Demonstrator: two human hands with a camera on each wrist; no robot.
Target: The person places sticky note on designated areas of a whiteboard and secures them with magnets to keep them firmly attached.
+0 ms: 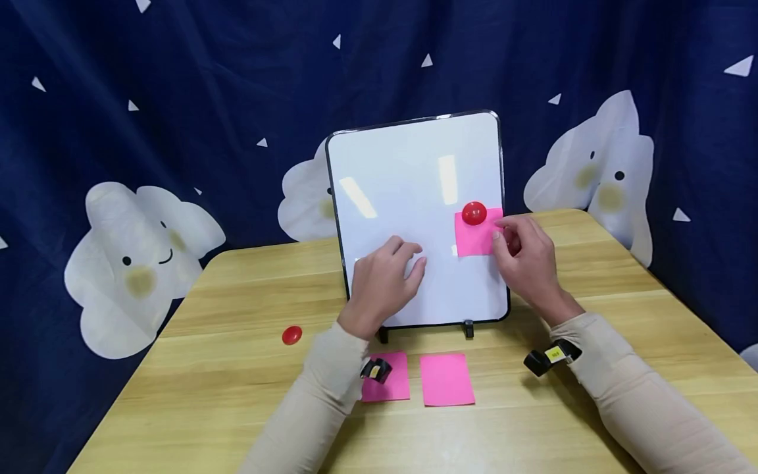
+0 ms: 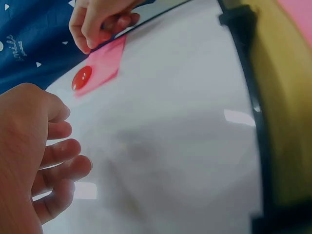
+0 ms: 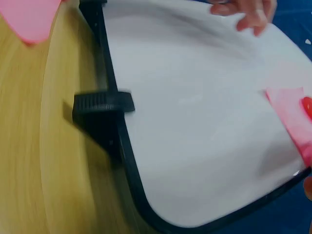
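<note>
Nearest, two pink sheets (image 1: 447, 380) lie flat, side by side on the tabletop (image 1: 237, 296), apparently set within easy reach. A loose red disc (image 1: 292, 335) rests to their left. Black feet (image 1: 468, 328) grip the lower edge of the whiteboard (image 1: 408, 197), evidently to keep it leaning upright. The left hand (image 1: 383, 282) hovers before it, fingers loosely spread, holding nothing. On the board's right side, a domed red button (image 1: 474, 213), presumably magnetic, secures a pink note (image 1: 470, 240) near its top. The right hand (image 1: 528, 260) is half-curled, thumb and forefinger at the note's right edge; whether they pinch it cannot be determined. A curtain (image 1: 237, 79) hangs behind.
</note>
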